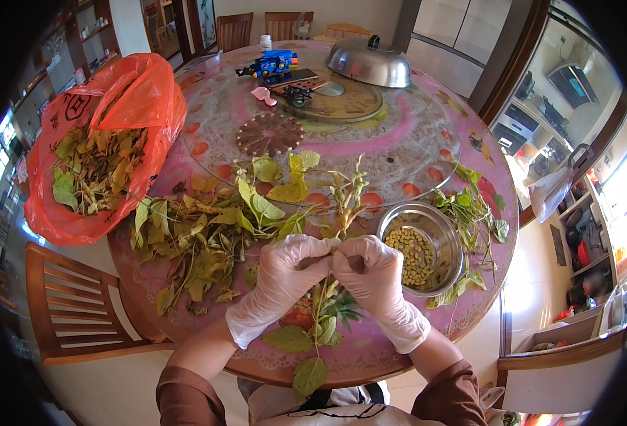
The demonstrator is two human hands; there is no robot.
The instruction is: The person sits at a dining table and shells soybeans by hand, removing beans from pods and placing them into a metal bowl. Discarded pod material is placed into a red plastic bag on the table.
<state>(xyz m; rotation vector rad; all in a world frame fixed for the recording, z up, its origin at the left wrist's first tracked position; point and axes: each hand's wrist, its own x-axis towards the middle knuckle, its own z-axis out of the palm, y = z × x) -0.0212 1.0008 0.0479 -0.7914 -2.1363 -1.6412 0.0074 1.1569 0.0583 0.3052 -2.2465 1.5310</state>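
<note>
My left hand [297,271] and my right hand [371,269], both in thin white gloves, meet fingertip to fingertip over a leafy bean plant stem [318,298]. Both pinch the plant, and what lies between the fingertips is mostly hidden. Bean pods [349,197] stand out beyond the fingers, while green leaves trail towards the table's near edge. Just right of my right hand, a stainless steel bowl [454,250] holds shelled green-yellow beans [410,255]. A heap of yellowing bean plants [201,234] lies left of my left hand.
A red plastic bag [167,106] of dry leaves is at the left, above a wooden chair [79,303]. Green stalks [465,213] lie right of the bowl. Farther back on the round table [484,160] are a brown trivet [269,134], a blue toy [273,64] and a metal dome lid [369,61].
</note>
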